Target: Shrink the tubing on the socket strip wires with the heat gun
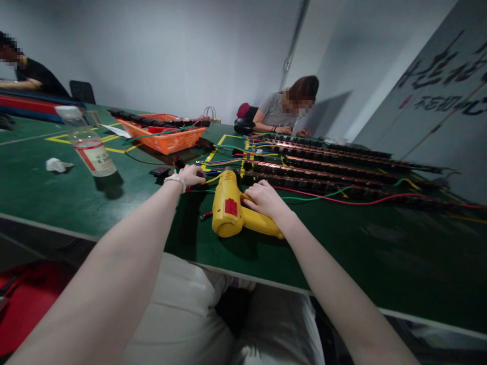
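A yellow heat gun [225, 208] is low over the near edge of the green table, its nozzle pointing away from me and its handle slanting right. My right hand [265, 200] is closed at the far side of that handle, fingers curled by the trigger; the fingertips are partly hidden. To the left of the nozzle, my left hand [190, 175] bends its fingers over some wires. One yellow wire [212, 179] runs from those fingers toward the nozzle. A red-sleeved cable end [206, 216] lies left of the gun.
Long black strips with copper bars [319, 167] and coloured wires stretch across the right side. An orange basket [165, 141] with parts stands behind my left hand. A clear bottle [93, 147] and a crumpled tissue [58, 165] are at left. Two people sit across the table [144, 213].
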